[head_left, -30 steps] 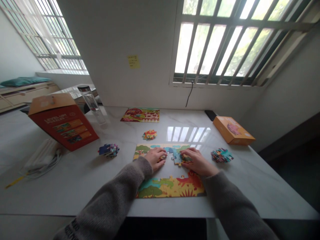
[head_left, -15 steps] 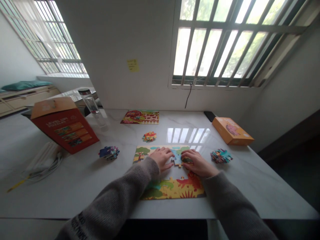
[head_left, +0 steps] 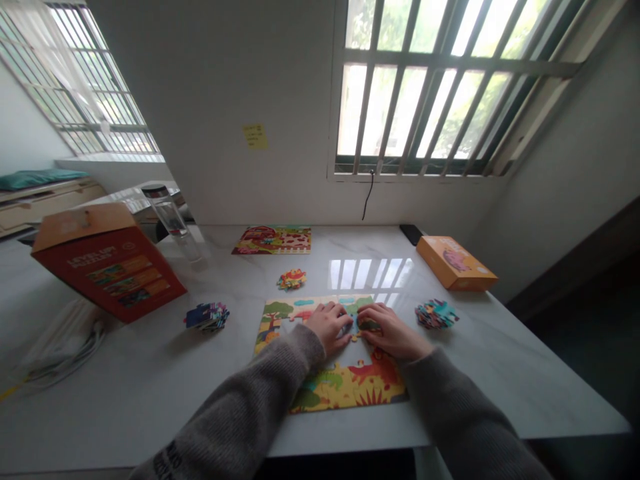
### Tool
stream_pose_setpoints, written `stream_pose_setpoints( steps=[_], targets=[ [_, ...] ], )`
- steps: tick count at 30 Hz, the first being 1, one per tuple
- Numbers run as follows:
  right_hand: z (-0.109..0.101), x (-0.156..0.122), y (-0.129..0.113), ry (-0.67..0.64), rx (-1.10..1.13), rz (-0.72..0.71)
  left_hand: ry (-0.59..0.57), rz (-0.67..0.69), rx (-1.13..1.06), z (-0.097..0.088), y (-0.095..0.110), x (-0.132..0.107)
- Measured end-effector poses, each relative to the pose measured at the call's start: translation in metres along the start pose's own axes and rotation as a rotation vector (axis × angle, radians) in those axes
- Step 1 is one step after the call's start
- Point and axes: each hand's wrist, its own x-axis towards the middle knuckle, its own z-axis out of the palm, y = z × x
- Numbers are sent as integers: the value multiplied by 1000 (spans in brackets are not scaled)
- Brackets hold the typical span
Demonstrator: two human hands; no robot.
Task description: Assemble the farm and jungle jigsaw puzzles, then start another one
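Observation:
A jigsaw puzzle [head_left: 345, 393] with an animal scene lies flat in front of me, its border pieces joined around a white gap in the middle. Over its upper right part, my left hand [head_left: 329, 327] curls its fingers and thumb at the left edge of a blue puzzle piece [head_left: 355, 325]. From the other side my right hand [head_left: 393, 333] rests on the puzzle, thumb and fingers bent around the pieces there, with dark green showing between them. The fingers partly hide these pieces, so I cannot tell how closely they fit.
Loose piece piles lie at left [head_left: 207, 317], behind the puzzle [head_left: 292, 279] and at right [head_left: 437, 314]. A farm picture puzzle [head_left: 273, 240] lies near the wall. A red box [head_left: 115, 267], a glass bottle [head_left: 173, 220] and cables [head_left: 75, 357] are left; an orange box [head_left: 456, 262] is right.
My left hand has shifted right, closer to my right hand, and covers more of the blue piece. My right hand stays in nearly the same spot. The view has turned slightly.

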Motion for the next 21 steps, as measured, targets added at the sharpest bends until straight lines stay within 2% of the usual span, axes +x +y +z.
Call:
stream_pose_setpoints(
  steps=[9,21],
  targets=[
    [3,0,1,6,-21,-7,18,10,40,3,9,4],
    [9,-1,7,14,-10,3,38,45,126,5,6,2]
  ],
)
